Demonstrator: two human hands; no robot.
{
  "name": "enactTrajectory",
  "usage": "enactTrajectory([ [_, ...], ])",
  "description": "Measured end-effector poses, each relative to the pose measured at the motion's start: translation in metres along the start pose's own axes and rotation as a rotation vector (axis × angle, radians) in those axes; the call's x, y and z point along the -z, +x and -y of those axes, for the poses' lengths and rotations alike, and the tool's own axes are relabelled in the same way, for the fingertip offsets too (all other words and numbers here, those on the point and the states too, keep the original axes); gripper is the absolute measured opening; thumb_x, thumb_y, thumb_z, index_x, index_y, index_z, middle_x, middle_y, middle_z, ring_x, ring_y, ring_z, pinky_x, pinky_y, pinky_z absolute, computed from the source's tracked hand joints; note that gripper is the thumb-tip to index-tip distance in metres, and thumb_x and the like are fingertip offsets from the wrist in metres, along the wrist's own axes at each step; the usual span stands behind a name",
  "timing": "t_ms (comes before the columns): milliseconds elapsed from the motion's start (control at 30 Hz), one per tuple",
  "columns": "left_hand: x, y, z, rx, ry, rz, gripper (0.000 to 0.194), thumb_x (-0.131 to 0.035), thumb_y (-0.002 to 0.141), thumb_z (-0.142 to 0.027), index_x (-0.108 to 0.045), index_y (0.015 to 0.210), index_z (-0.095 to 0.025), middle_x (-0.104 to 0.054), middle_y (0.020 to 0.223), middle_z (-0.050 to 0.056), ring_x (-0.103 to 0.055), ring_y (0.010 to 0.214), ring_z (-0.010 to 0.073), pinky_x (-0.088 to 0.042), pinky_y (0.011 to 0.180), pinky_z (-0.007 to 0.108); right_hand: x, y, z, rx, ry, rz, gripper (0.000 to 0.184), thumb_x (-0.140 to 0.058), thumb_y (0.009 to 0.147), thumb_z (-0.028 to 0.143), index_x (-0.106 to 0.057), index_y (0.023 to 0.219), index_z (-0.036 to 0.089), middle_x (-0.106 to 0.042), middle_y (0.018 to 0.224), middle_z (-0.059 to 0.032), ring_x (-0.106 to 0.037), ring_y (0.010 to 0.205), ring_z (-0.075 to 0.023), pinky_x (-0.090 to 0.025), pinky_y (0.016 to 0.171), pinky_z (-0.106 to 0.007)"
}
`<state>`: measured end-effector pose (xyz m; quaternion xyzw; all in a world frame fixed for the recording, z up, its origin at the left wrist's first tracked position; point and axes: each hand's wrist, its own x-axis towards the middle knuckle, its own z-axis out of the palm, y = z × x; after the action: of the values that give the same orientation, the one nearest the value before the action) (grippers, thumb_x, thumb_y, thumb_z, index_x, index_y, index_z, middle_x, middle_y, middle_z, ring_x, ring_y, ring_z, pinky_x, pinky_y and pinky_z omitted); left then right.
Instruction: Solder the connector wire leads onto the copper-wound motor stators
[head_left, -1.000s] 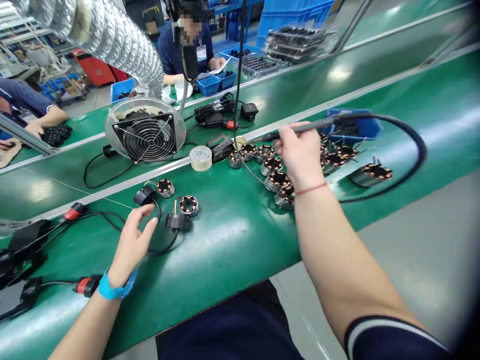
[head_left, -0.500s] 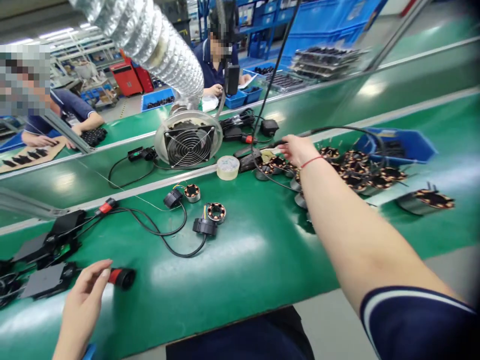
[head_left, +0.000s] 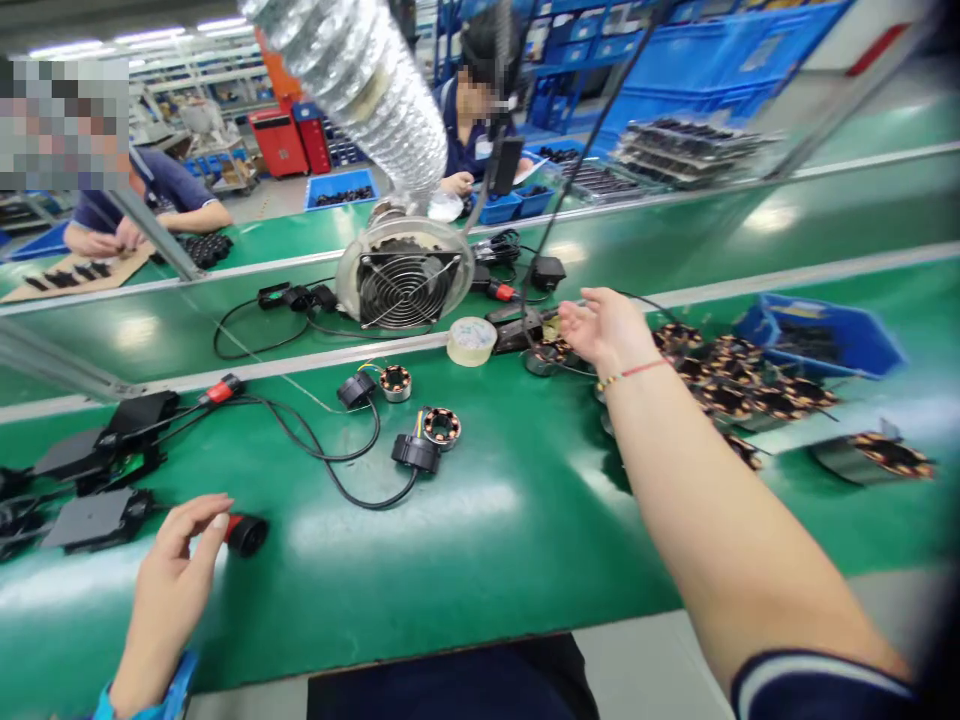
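Note:
Near the table's left front, my left hand (head_left: 176, 565) has its thumb and fingers closed on a red-and-black round cable connector (head_left: 247, 536). A flat black box (head_left: 97, 520) lies just behind that hand. My right hand (head_left: 609, 335) reaches out at the back, palm turned up and fingers apart, with nothing visible in it. It is close to a dark holder (head_left: 517, 332) and beside a group of copper-wound motor stators (head_left: 724, 390), some hidden by my forearm. Mid-table, a wired stator (head_left: 442, 428) lies against a black round cap (head_left: 415, 454) on a cable.
A fume fan (head_left: 405, 288) on a foil duct stands behind a tape roll (head_left: 471, 343). A blue bin (head_left: 832, 345) with dark parts is at the right. A thin cord (head_left: 592, 150) hangs across the view. Two people sit beyond the divider.
My right hand's fingers have opened and turned up; the black cord that arched from it to the right has dropped. My left hand still grips the connector. The camera view has shifted.

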<state>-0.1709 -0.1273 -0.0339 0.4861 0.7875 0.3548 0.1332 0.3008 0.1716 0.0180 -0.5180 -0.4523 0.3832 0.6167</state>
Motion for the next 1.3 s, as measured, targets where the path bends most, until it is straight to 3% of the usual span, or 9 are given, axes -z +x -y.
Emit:
enactTrajectory([
  [100, 0.004, -0.001, 0.008, -0.031, 0.087, -0.028, 0.037, -0.052, 0.080, -0.051, -0.063, 0.096, -0.019, -0.062, 0.108, 0.009, -0.058, 0.104, 0.0273, -0.049, 0.092, 0.042, -0.026, -0.055, 0.010, -0.037, 0.017, 0.145, 0.013, -0.061, 0.077, 0.026, -0.056, 0.089, 0.022, -0.063, 0.078, 0.0010, -0.058, 0.057, -0.0097, -0.047, 0.050, -0.021],
  [200, 0.004, -0.001, 0.023, -0.036, 0.210, 0.004, 0.047, -0.049, 0.082, -0.053, -0.060, 0.110, -0.017, -0.058, 0.117, 0.013, -0.052, 0.115, 0.0310, -0.045, 0.099, 0.048, -0.043, -0.103, 0.016, 0.131, -0.445, 0.780, 0.032, -0.067, 0.073, 0.032, -0.064, 0.103, 0.022, -0.069, 0.101, -0.0082, -0.066, 0.087, -0.0221, -0.055, 0.074, -0.037],
  [333, 0.001, -0.009, 0.033, -0.120, 0.283, 0.079, 0.049, -0.043, 0.089, -0.051, -0.052, 0.126, -0.019, -0.051, 0.132, 0.014, -0.043, 0.128, 0.0306, -0.034, 0.110, 0.053, -0.061, -0.133, 0.006, 0.154, -0.875, 1.092, 0.037, -0.058, 0.080, 0.030, -0.062, 0.115, 0.019, -0.068, 0.110, -0.0123, -0.068, 0.086, -0.0250, -0.055, 0.078, -0.043],
  [533, -0.002, -0.019, 0.013, -0.184, 0.279, 0.195, 0.051, -0.058, 0.086, -0.044, -0.053, 0.130, -0.019, -0.050, 0.136, 0.014, -0.041, 0.128, 0.0313, -0.037, 0.110, 0.053, -0.095, -0.137, -0.030, 0.200, -0.808, 0.976, 0.042, -0.044, 0.086, 0.027, -0.054, 0.125, 0.018, -0.063, 0.112, -0.0110, -0.064, 0.069, -0.0166, -0.056, 0.072, -0.037],
  [667, -0.013, -0.007, 0.005, -0.210, 0.298, 0.200, 0.046, -0.060, 0.086, -0.030, -0.053, 0.129, -0.016, -0.051, 0.134, 0.015, -0.044, 0.125, 0.0291, -0.038, 0.109, 0.049, -0.123, -0.125, -0.053, 0.363, -0.804, 0.828, 0.050, -0.050, 0.082, 0.038, -0.055, 0.126, 0.015, -0.049, 0.131, -0.0188, -0.059, 0.108, -0.0309, -0.049, 0.095, -0.050],
  [767, -0.017, 0.009, 0.001, -0.225, 0.292, 0.206, 0.041, -0.058, 0.087, -0.025, -0.054, 0.126, -0.015, -0.054, 0.131, 0.014, -0.048, 0.120, 0.0271, -0.041, 0.106, 0.046, -0.137, -0.113, -0.062, 0.342, -0.851, 0.884, 0.053, -0.059, 0.075, 0.038, -0.059, 0.122, 0.014, -0.051, 0.128, -0.0203, -0.047, 0.124, -0.0386, -0.036, 0.107, -0.058],
  [1033, -0.012, 0.051, -0.045, -0.309, 0.242, 0.194, 0.028, -0.049, 0.093, -0.034, -0.061, 0.111, -0.018, -0.060, 0.121, 0.009, -0.051, 0.114, 0.0254, -0.035, 0.105, 0.049, -0.132, -0.116, -0.079, 0.305, -0.735, 0.900, 0.038, -0.058, 0.077, 0.032, -0.060, 0.113, 0.021, -0.056, 0.122, -0.0125, -0.052, 0.120, -0.0282, -0.037, 0.109, -0.050],
  [1200, -0.048, 0.074, -0.104, -0.458, 0.016, 0.360, 0.028, -0.052, 0.090, -0.033, -0.061, 0.112, -0.019, -0.061, 0.120, 0.008, -0.050, 0.116, 0.0226, -0.034, 0.108, 0.042, -0.130, -0.119, -0.085, 0.377, -0.624, 0.861, 0.021, -0.057, 0.077, 0.027, -0.059, 0.097, 0.020, -0.054, 0.125, -0.0137, -0.048, 0.124, -0.0277, -0.036, 0.109, -0.051],
  [1300, -0.087, 0.104, -0.130, -0.352, -0.107, 0.419, 0.033, -0.055, 0.086, -0.033, -0.060, 0.115, -0.018, -0.059, 0.127, 0.009, -0.045, 0.123, 0.0244, -0.032, 0.110, 0.041, -0.128, -0.117, -0.083, 0.429, -0.566, 0.865, 0.020, -0.053, 0.085, 0.033, -0.060, 0.098, 0.020, -0.054, 0.130, -0.0139, -0.048, 0.128, -0.0248, -0.038, 0.109, -0.047],
])
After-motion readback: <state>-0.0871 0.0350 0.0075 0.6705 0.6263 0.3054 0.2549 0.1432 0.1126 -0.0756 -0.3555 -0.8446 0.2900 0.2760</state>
